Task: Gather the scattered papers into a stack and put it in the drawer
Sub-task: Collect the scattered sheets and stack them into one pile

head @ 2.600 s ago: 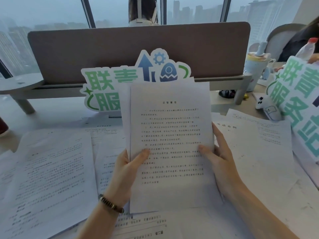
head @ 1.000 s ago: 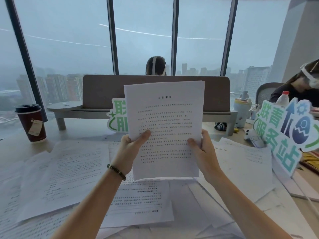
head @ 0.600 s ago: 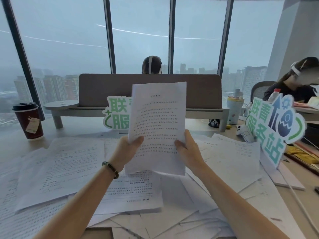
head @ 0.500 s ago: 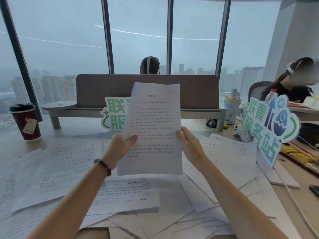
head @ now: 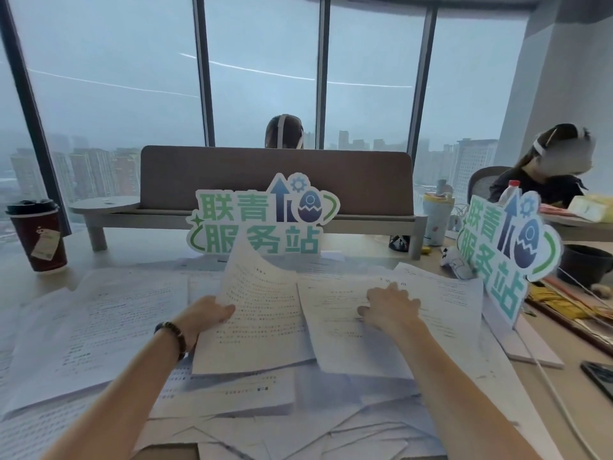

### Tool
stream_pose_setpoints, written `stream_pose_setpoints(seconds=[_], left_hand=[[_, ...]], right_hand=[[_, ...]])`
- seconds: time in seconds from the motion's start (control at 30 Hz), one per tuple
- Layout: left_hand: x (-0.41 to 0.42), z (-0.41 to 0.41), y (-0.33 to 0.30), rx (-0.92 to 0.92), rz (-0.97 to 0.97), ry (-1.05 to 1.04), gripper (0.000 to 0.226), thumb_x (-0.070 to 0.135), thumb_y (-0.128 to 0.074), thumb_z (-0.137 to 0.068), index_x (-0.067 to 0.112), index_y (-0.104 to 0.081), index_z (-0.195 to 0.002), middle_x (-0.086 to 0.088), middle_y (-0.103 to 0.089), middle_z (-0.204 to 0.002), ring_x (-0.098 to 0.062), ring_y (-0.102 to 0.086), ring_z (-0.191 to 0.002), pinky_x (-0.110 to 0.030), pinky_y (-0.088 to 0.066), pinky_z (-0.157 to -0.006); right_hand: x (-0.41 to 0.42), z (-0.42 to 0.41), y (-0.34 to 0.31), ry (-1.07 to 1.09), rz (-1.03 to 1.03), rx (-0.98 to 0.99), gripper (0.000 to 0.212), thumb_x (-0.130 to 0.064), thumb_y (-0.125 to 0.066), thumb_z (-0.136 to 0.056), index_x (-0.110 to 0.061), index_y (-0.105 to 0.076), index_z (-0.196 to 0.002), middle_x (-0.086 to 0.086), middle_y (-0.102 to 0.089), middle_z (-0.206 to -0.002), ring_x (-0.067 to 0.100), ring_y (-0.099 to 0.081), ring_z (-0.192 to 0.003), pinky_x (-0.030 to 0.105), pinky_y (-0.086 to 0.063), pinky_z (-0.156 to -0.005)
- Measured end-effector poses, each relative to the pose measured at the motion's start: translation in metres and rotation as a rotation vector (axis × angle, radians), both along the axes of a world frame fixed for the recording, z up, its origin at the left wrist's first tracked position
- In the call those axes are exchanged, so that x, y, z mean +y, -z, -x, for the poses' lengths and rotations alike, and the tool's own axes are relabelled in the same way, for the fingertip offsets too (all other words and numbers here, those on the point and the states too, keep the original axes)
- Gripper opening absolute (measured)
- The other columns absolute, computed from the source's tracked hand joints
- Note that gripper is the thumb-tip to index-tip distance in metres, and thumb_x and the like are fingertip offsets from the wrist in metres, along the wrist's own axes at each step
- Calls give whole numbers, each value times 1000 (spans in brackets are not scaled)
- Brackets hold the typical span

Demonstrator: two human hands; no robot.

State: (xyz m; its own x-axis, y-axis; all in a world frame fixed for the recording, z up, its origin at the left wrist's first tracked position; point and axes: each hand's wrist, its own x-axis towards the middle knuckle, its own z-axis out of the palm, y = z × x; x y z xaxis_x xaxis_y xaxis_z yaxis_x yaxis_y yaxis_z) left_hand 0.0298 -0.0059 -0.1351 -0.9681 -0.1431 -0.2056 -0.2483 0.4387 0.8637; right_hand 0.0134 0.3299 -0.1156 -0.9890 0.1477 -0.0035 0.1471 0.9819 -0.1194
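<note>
Printed white papers lie scattered over the desk [head: 20, 280]. My left hand [head: 209, 313] grips the left edge of a thin stack of sheets [head: 262, 313], which slopes low over the desk with its far corner curling up. My right hand [head: 391, 308] rests palm down, fingers spread, on another printed sheet [head: 335, 313] lying flat to the right. More sheets [head: 96, 327] spread to the left and overlap in front. No drawer is in view.
A dark red coffee cup [head: 38, 237] stands at the far left. Two green cut-out signs stand at the centre back [head: 258, 220] and at the right [head: 504, 247]. A brown divider [head: 275, 180] backs the desk. A phone [head: 600, 376] and a cable lie at the right. Two people sit beyond.
The stack was held upright in both hands; now it has dropped low in my left hand alone. My right hand has let go and moved right onto a flat sheet.
</note>
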Motion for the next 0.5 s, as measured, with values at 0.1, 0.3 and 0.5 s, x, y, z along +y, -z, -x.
stream_pose_setpoints(seconds=[0.1,0.3,0.5], left_hand=[[3,-6,-4,17,-42,19,18,17,-57,-98,5,-66,-109,-18,-73,-104,-37,-70,-96,-54,-55,-90],[6,-8,-5,60,-104,22,17,14,-57,-99,6,-65,-110,-18,-73,-105,-36,-70,-94,-46,-58,-83],[6,-10,-5,68,-136,35,13,13,-56,-99,9,-66,-107,-15,-74,-103,-34,-71,-93,-44,-58,-81]], right_hand=[[12,1,0,112,-37,-116,64,-69,-40,-91,-23,-52,-134,12,-50,-142,39,-44,-132,69,-20,-109],[15,4,1,136,33,-70,69,-73,-48,-85,-25,-49,-135,12,-48,-139,35,-42,-128,55,-33,-107],[25,4,-1,189,20,-136,75,-78,-58,-74,-27,-52,-129,10,-49,-136,33,-41,-128,52,-35,-104]])
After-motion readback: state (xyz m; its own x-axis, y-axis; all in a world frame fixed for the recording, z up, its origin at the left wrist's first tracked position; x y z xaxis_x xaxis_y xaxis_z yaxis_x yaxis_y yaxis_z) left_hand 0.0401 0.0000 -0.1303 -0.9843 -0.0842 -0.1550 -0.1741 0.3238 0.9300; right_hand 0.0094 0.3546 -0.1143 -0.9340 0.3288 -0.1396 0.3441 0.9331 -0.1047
